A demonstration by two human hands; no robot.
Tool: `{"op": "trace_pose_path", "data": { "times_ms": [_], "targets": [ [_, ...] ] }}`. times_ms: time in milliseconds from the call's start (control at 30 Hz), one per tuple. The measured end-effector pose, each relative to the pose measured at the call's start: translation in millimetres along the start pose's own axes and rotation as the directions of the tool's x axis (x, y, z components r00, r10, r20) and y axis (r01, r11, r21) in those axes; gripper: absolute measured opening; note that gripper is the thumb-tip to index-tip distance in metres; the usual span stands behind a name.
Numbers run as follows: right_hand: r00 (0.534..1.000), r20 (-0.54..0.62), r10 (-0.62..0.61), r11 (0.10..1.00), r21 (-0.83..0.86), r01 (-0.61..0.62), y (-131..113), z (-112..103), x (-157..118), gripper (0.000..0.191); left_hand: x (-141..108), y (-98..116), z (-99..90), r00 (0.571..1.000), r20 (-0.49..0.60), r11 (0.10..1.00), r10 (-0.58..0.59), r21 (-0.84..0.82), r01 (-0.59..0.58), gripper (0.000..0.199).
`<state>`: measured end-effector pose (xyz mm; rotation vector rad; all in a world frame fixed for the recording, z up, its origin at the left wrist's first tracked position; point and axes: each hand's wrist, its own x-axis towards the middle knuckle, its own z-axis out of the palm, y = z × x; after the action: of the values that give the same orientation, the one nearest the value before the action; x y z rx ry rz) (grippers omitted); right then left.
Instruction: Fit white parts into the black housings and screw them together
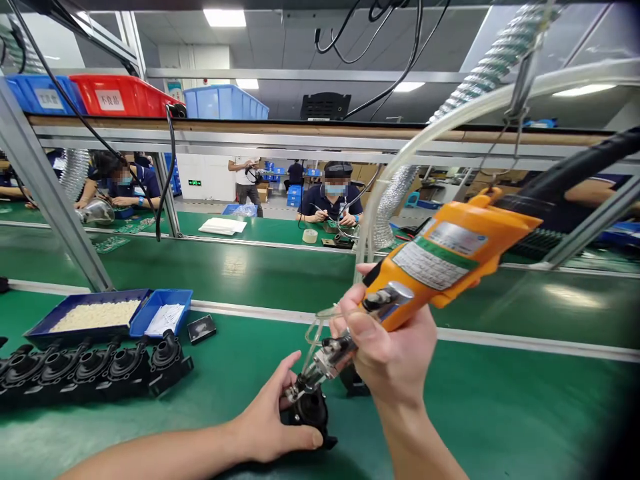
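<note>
My right hand (393, 347) is wrapped round an orange electric screwdriver (440, 257) with a clear air hose and a black cable. The tool tilts down to the left. Its metal nozzle (313, 373) ends at the top of a black pump housing (310, 413); whether the tip touches a screw is hidden. My left hand (273, 417) grips that housing on the green mat, thumb at the near side and fingers behind. Behind the nozzle and my right hand, another black part (354, 381) is partly hidden.
At the left stands a row of several black pump housings (90, 367). Behind them are a dark blue tray of cream-coloured pieces (37, 330), a blue bin of white pieces (187, 300) and a small black box (202, 329). A metal frame post (65, 193) rises there. People work across the bench.
</note>
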<state>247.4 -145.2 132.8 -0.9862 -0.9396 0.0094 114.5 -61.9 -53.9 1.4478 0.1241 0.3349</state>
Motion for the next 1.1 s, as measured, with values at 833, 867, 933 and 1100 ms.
{"op": "trace_pose_path", "data": {
  "times_ms": [833, 867, 933, 1100],
  "targets": [
    [0.994, 0.081, 0.075, 0.997, -0.036, -0.072, -3.4, 33.3, -0.5, 0.040, 1.7, 25.0, 4.1, 0.999, 0.041, 1.000, 0.007, -0.015, -0.006, 0.081],
    [0.993, 0.086, 0.076, 0.996, -0.043, -0.072, -2.7, 34.5, -1.4, 0.039, 1.5, 26.2, 4.5, 0.999, 0.037, 1.000, 0.002, -0.012, -0.002, 0.079],
    [0.994, 0.085, 0.069, 0.996, -0.054, -0.064, -0.8, 34.4, -3.3, 0.039, 0.9, 27.1, 5.3, 0.999, 0.036, 1.000, 0.006, -0.029, -0.005, 0.080],
    [0.997, 0.042, 0.062, 0.993, -0.104, -0.058, 2.0, 32.7, -7.0, 0.039, -1.0, 21.2, 6.5, 0.999, 0.034, 0.999, 0.029, -0.046, -0.027, 0.078]
  ]
}}
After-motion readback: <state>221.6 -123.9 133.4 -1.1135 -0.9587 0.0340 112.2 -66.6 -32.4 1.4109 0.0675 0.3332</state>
